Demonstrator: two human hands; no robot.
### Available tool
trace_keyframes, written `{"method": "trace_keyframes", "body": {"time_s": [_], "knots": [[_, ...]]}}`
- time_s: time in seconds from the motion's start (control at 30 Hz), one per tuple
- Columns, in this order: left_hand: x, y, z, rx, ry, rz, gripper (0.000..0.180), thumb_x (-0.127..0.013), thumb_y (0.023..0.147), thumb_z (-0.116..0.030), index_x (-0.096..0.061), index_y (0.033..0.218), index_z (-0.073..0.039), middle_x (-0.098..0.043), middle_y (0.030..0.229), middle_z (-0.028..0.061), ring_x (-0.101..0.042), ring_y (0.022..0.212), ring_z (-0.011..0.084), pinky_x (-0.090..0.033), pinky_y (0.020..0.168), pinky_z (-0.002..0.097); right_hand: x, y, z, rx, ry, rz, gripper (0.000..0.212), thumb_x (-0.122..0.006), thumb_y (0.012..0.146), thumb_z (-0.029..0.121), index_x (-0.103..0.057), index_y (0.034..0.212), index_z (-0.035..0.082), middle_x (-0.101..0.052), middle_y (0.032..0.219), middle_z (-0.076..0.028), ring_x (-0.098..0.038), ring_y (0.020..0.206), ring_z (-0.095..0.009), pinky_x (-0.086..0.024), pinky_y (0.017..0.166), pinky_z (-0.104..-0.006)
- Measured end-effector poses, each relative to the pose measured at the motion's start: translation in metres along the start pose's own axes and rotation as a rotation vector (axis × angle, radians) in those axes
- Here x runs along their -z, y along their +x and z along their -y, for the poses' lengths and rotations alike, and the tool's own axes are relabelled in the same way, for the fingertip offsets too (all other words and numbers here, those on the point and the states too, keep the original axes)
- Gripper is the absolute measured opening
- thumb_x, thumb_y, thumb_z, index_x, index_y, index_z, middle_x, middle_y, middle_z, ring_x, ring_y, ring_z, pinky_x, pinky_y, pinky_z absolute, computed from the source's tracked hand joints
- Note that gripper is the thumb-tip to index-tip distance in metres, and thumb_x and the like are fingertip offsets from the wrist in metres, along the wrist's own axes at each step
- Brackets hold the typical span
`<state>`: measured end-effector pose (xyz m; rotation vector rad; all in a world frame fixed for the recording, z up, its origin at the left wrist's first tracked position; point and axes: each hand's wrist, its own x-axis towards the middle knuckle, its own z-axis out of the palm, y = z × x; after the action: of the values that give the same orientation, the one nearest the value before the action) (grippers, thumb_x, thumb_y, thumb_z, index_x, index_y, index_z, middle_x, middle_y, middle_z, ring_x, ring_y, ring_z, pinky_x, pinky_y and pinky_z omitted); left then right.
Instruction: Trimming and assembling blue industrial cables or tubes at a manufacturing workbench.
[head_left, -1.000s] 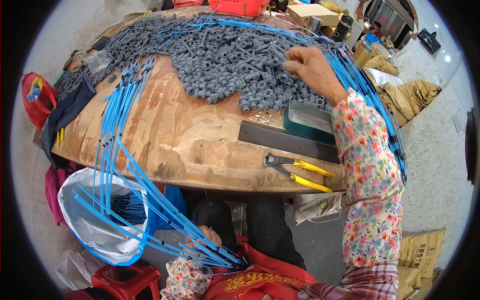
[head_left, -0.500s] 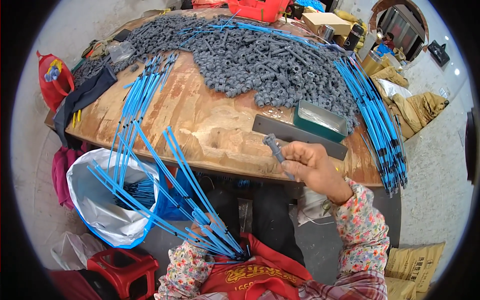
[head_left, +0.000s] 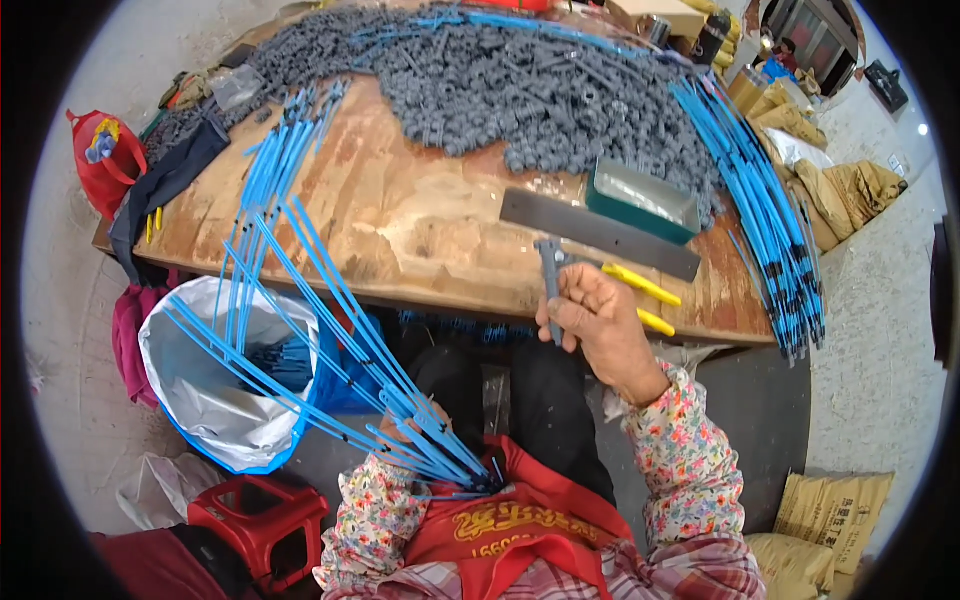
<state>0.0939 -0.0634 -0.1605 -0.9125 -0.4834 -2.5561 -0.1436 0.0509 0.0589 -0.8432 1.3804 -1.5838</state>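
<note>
Red stool (head_left: pixel 262 514), red bag (head_left: pixel 108 165) by wall.

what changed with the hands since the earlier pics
The right hand moved from over the pile of grey fittings back toward the body, and now holds one grey fitting. The left hand still holds its bundle of blue strips; the yellow-handled pliers stay on the table.

Blue rods (head_left: pixel 425 425), grey fitting (head_left: pixel 551 285), red apron (head_left: pixel 530 510), multicoloured floral-print sleeves (head_left: pixel 690 460), green box (head_left: pixel 632 221)

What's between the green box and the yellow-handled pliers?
A dark bar lies between the green box and the pliers; the head view shows it.
</note>
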Motion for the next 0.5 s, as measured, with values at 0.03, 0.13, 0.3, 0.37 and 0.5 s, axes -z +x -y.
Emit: {"method": "trace_keyframes", "body": {"time_s": [0.03,0.13,0.3,0.37,0.5], "knots": [[-0.005,0.004,0.000,-0.021,-0.045,-0.014,0.051,-0.070,0.079,-0.024,-0.046,0.113,0.005,-0.066,0.094,0.0243,-0.064,0.096,0.0406,-0.054,0.072,0.0434,-0.001,0.001,0.000,0.016,0.020,-0.002,0.015,-0.059,0.089,0.010,-0.053,0.100,0.001,-0.062,0.083,-0.006,-0.059,0.067,-0.010,-0.041,0.050,-0.0166],[-0.009,0.022,-0.005,0.077,-0.047,0.015,0.024,-0.068,0.078,-0.015,-0.047,0.084,-0.005,-0.056,0.071,0.0103,-0.056,0.064,0.0253,-0.047,0.056,0.0352,-0.005,0.001,-0.003,0.041,0.053,0.001,0.017,-0.060,0.088,0.010,-0.053,0.100,0.002,-0.062,0.083,-0.006,-0.059,0.067,-0.010,-0.041,0.050,-0.0165],[-0.007,0.033,-0.004,0.116,-0.095,0.115,0.024,-0.066,0.078,-0.009,-0.044,0.068,-0.012,-0.047,0.054,0.0013,-0.046,0.040,0.0179,-0.040,0.047,0.0317,-0.012,-0.007,-0.009,0.063,0.002,-0.053,0.017,-0.063,0.086,0.007,-0.054,0.099,0.003,-0.060,0.081,-0.002,-0.056,0.065,-0.005,-0.040,0.051,-0.0166],[-0.009,0.030,-0.003,0.109,-0.080,0.094,0.024,-0.066,0.078,-0.009,-0.044,0.068,-0.012,-0.048,0.055,0.0015,-0.047,0.040,0.0179,-0.040,0.047,0.0318,-0.015,-0.012,-0.010,0.062,-0.031,-0.073,0.018,-0.065,0.084,0.006,-0.054,0.098,0.003,-0.060,0.081,0.000,-0.055,0.065,-0.004,-0.040,0.052,-0.0166],[-0.008,0.023,-0.004,0.094,-0.049,0.082,0.020,-0.065,0.078,-0.009,-0.047,0.070,-0.010,-0.049,0.058,0.0021,-0.048,0.042,0.0176,-0.041,0.047,0.0321,-0.021,-0.021,-0.018,0.062,-0.060,-0.059,0.016,-0.066,0.083,0.005,-0.055,0.095,0.002,-0.058,0.079,0.001,-0.052,0.065,-0.003,-0.040,0.054,-0.0166]]}}
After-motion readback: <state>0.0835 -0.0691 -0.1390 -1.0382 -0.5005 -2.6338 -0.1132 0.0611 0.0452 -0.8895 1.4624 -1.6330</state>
